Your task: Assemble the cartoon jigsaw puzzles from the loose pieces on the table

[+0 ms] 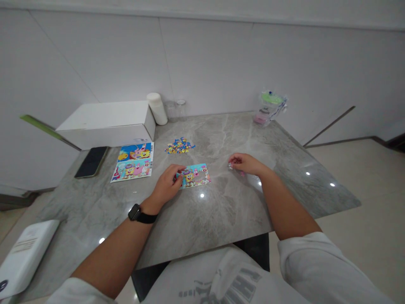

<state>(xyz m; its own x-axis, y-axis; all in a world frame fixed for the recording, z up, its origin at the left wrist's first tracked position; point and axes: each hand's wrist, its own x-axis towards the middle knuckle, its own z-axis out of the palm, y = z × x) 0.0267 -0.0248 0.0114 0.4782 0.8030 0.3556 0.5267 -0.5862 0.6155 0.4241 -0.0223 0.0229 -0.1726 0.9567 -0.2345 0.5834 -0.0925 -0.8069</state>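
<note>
A partly assembled cartoon jigsaw puzzle (198,174) lies on the grey marbled table, with a grey gap among the pieces on its right side. My left hand (169,182) rests over the puzzle's left edge, thumb and forefinger apart and touching it. To the right of the puzzle, my right hand (242,163) has its fingers pinched at a small pale puzzle piece (230,166) close to the tabletop. A pink puzzle piece (242,173) lies just under that hand. Behind the puzzle is a pile of loose puzzle pieces (180,145), mostly blue and yellow.
Left of the puzzle lie a printed picture sheet (134,162) and a dark phone (91,162). A white box (107,124), white bottle (157,109) and clear glasses (180,110) stand at the back. A plastic packet (270,108) sits back right; a white device (28,255) lies front left.
</note>
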